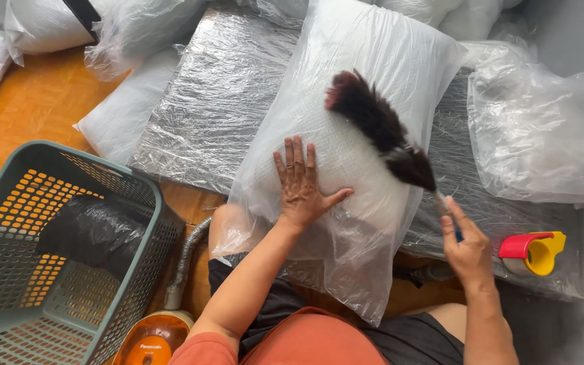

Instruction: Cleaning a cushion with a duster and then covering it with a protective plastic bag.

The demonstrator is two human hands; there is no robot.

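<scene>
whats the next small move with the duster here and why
Probably sweep the feather duster down the bagged pillow toward the body: the right hand holds its handle, feathers lie on the upper plastic, and the left hand presses flat, pinning the pillow.

Dark brown feather duster [380, 128] with a reddish tip, white pillow [366, 74] in clear plastic, grey-green perforated basket [136, 203] holding a black bag [92, 230], red-and-yellow tape dispenser [534, 251], orange vacuum cleaner [153, 338], honey-coloured wooden floor [35, 101]

Left hand [300, 182] presses flat on the bagged pillow [366, 81]; right hand [466, 249] seemingly grips a feather duster [380, 128].
</scene>
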